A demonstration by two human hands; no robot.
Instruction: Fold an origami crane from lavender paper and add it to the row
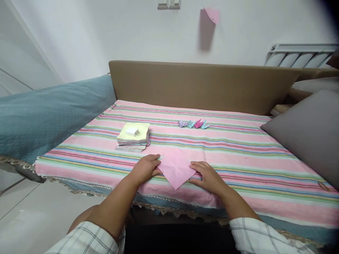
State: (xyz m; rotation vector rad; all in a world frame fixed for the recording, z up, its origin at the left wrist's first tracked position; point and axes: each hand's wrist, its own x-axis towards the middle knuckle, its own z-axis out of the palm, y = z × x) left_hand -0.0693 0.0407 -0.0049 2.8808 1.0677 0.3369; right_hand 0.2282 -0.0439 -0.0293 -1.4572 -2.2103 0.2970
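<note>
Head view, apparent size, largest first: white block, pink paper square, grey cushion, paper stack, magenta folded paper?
1. Grey cushion
2. Paper stack and pink paper square: too alike to rank; the square is nearer the camera.
3. White block
4. Magenta folded paper

A home; sofa (198, 86) under a striped cover (227, 155); grey cushion (307, 123); white radiator (303, 58)
</note>
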